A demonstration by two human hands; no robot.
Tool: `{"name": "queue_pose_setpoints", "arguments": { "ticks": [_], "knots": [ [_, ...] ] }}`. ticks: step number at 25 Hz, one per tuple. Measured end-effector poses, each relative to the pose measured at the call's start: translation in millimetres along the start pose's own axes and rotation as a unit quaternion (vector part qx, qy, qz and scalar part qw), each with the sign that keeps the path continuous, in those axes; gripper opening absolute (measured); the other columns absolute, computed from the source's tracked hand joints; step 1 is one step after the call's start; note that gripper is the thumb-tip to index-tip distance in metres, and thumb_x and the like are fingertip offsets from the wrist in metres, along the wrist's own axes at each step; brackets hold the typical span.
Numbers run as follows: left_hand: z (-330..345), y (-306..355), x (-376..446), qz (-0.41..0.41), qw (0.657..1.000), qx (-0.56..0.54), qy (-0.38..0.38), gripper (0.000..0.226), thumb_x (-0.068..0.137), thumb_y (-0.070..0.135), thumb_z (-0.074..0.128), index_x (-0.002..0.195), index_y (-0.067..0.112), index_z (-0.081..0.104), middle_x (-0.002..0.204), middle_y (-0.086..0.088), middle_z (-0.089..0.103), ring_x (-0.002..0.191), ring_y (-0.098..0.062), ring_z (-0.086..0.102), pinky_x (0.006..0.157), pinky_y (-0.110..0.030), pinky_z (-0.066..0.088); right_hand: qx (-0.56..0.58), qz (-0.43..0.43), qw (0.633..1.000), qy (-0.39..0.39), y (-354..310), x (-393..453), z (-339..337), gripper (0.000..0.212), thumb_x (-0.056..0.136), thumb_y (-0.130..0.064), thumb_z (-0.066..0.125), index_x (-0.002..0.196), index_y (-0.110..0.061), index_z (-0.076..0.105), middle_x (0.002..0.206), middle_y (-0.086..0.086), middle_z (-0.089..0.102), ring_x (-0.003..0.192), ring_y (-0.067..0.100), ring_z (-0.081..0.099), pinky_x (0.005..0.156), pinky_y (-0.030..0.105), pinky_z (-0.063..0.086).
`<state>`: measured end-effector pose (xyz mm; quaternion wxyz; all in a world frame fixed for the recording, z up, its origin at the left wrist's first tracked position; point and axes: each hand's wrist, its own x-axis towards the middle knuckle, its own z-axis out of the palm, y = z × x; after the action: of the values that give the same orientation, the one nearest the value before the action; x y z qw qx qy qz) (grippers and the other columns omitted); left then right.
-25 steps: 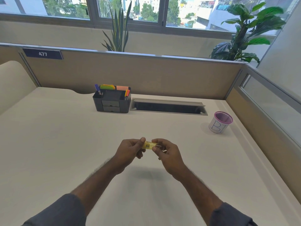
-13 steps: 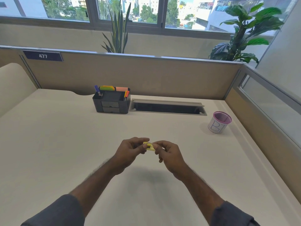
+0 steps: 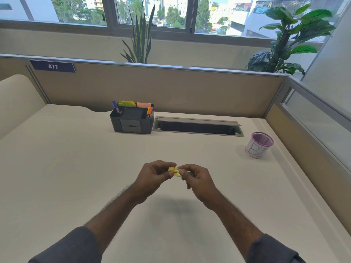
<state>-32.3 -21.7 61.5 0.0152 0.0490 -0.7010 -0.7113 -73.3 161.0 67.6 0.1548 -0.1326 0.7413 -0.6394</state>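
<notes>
As my left hand (image 3: 153,177) and right hand (image 3: 197,180) pinch small yellow piece (image 3: 175,171) over desk (image 3: 76,168), fitting step looks underway; next needs fine, steady push.

Bright daylight from the windows (image 3: 148,12), soft shadow on the tabletop (image 3: 57,168) under the hands, wide-angle bending at edges, slight softness

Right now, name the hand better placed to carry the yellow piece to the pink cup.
Right, probably. The right hand and left hand both pinch the yellow piece, but the pink cup stands off to the right; the left hand would have to cross over.
</notes>
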Motion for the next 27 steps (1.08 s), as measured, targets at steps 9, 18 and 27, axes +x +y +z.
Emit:
{"name": "queue_pose_setpoints", "arguments": {
  "ticks": [9, 18, 27],
  "knots": [
    [-13, -1, 13, -0.001, 0.998, 0.029, 0.058, 0.027, 0.083, 0.007, 0.077, 0.103, 0.023, 0.075, 0.096, -0.006, 0.078, 0.090, -0.018, 0.073, 0.081, -0.028, 0.060, -0.171, -0.029, 0.985, -0.008, 6, 26, 11, 0.019, 0.083, -0.025, 0.074, 0.100, -0.019, 0.073, 0.089, -0.012, 0.066, 0.077, 0.001, 0.057, 0.065, 0.014, 0.041],
    [-40, 4, 44, 0.013, 0.985, 0.115, 0.131, 0.026, 0.084, 0.016, 0.078, 0.110, 0.019, 0.075, 0.094, 0.004, 0.077, 0.085, -0.017, 0.072, 0.085, -0.041, 0.062, -0.190, -0.048, 0.981, -0.009, -3, 67, 50, 0.033, 0.084, -0.022, 0.074, 0.114, -0.023, 0.062, 0.083, -0.006, 0.064, 0.065, 0.007, 0.057, 0.054, 0.011, 0.045],
    [-128, 55, 102, 0.061, 0.976, 0.135, 0.161, 0.040, 0.082, 0.013, 0.078, 0.120, 0.018, 0.070, 0.102, -0.002, 0.076, 0.093, -0.020, 0.072, 0.084, -0.036, 0.061, -0.206, -0.180, 0.962, -0.019, -60, 180, 113, 0.022, 0.088, -0.022, 0.069, 0.109, -0.017, 0.068, 0.095, -0.008, 0.067, 0.082, 0.006, 0.061, 0.066, 0.015, 0.048]
  ]
}}
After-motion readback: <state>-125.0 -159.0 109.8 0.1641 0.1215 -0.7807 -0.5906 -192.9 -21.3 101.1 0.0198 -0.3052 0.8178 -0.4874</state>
